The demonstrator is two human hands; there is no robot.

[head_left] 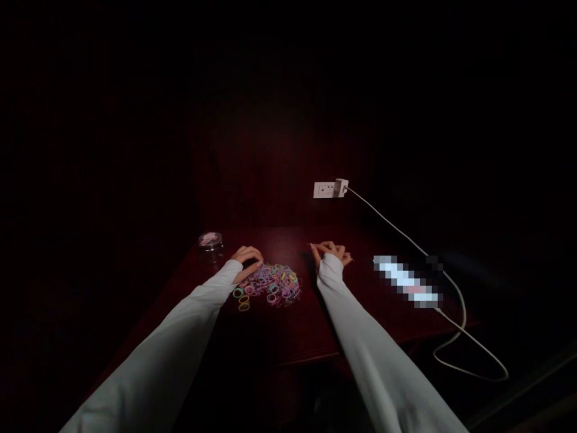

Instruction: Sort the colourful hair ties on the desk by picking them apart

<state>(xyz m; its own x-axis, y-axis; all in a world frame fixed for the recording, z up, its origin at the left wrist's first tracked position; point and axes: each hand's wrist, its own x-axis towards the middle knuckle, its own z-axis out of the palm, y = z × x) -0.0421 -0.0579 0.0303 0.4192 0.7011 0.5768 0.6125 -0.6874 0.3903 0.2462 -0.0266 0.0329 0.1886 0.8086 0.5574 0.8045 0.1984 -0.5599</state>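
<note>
**Left hand [247, 260] nearer to band pile [280, 281]**

My feed: pile's on the tabletop [279, 337], just right of the left fingers, no clear long axis. They curl at its edge; I can't tell if gripping. Right hand [332, 254] is apart, fingers bent, hold unclear.

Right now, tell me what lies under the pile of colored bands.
The pile of colored bands rests on the dark red table; the patch directly beneath is covered and cannot be seen.

Band pile [273, 284] on table [288, 337], jar [211, 248] left, cable [464, 311] right, socket [323, 190] behind
</note>
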